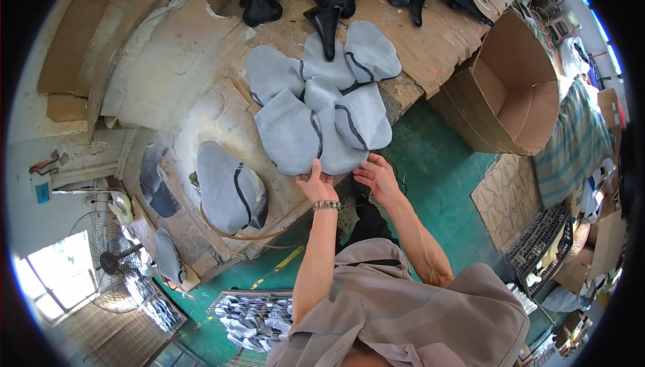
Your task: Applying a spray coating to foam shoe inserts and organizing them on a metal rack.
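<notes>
Several grey felt slipper pieces, some with black-bound edges, lie overlapping at the front of the workbench. At the near edge of this group, my left hand [318,184] has its thumb and fingers closed on the rim of the middle slipper piece [341,144]. Its thumb also lies by the lower edge of the left slipper piece [289,133]. My right hand [379,177] pinches the middle piece's near right corner. Over it on the right rests another slipper piece [371,115]. Further left on the bench sits a separate grey slipper stack [225,186] with black trim.
Black foot-shaped forms [325,24] heap at the bench's far side. An open cardboard box [490,98] stands to the right. A fan [111,261] is at lower left, near a rack of grey pieces [252,320]. A black crate [537,243] sits far right.
</notes>
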Demonstrator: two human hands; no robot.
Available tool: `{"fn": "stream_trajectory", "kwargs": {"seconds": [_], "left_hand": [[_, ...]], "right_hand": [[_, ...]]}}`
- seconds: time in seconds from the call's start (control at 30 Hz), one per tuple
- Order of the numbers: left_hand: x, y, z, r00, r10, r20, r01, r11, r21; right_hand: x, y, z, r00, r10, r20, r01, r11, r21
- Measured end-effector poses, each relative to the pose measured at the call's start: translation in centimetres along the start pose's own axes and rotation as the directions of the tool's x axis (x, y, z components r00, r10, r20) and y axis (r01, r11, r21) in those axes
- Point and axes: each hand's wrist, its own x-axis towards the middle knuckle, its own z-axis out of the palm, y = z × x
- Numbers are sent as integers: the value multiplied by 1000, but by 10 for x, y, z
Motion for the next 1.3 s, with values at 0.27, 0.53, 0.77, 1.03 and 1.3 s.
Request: {"fn": "stream_trajectory", "kwargs": {"seconds": [0.27,0.53,0.77,1.03,1.3], "left_hand": [[10,-5,-14,994,-89,65,89,996,6],[13,-11,-23,996,-72,55,70,997,39],[16,-11,-26,996,-87,37,87,996,2],[15,-5,-29,988,-134,73,134,991,3],[19,-7,-41,988,-137,68,132,988,74]], "right_hand": [[58,-130,43,770,-528,359,409,-24,-912],[323,-159,172,744,-662,91,114,-9,-993],[363,-159,171,795,-600,87,55,-72,-996],[335,-219,157,982,-111,155,186,736,-651],[306,-276,137,945,-150,290,264,873,-410]]}}
